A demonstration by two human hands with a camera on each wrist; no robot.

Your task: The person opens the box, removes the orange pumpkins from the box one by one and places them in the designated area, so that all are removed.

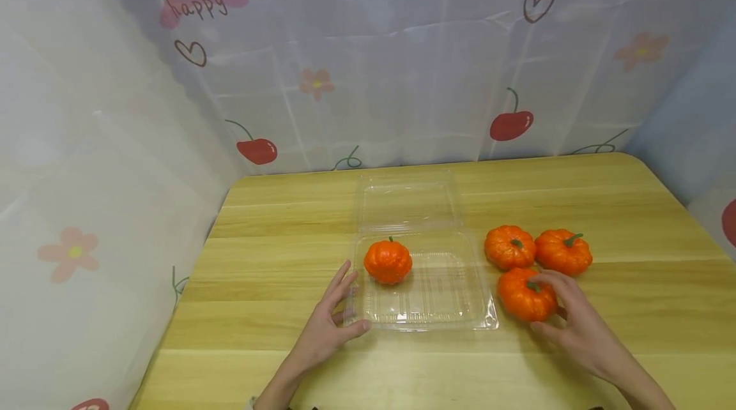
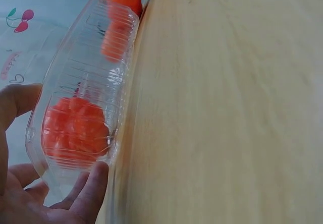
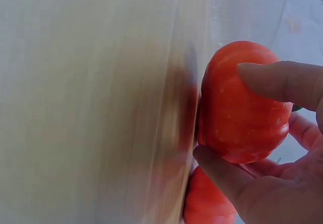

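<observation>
Right hand (image 1: 577, 327) grips the near pumpkin (image 1: 522, 300), two pumpkins (image 1: 507, 248) just beyond. Left hand (image 1: 324, 332), spread, touches the clear container (image 1: 439, 292) holding another pumpkin (image 1: 388, 262).

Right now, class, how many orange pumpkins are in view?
4: one pumpkin in the clear container, a second pumpkin gripped by the right hand, and a third pumpkin and fourth pumpkin beyond it on the table. None appears hidden.

Table (image 1: 276, 218), pale wood-grain, is standing in front; patterned sheet (image 1: 397, 110) is hanging behind it, displaying red cherries (image 1: 512, 126), flowers (image 1: 317, 84), "happy" lettering (image 1: 204, 5).
</observation>
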